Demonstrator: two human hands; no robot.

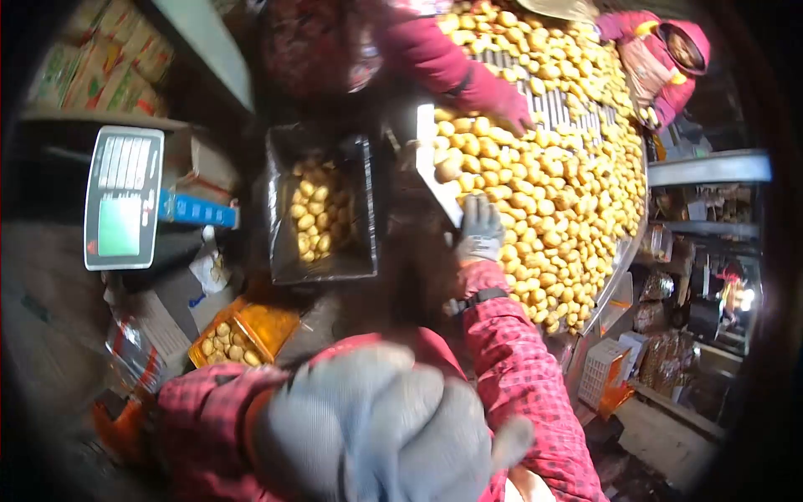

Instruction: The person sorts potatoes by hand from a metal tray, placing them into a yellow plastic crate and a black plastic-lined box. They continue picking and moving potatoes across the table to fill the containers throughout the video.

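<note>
Fingers extended, right hand (483,227) reaches onto potatoes (548,240); picking calls for curled grip. Left hand (376,427) blurred, cannot tell grasp.

Gloves (372,427) grey, the left ribbed. Sleeves (523,360) pink, dark-checked; left cuff (256,418) orange. Black band (485,297), possibly a watch strap, at right wrist (478,266).

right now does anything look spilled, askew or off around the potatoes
Nothing clearly stands out: the potatoes are heaped inside the table's white edge, and others sit within the black-lined box. Dark areas are too dim to rule out strays.
</note>
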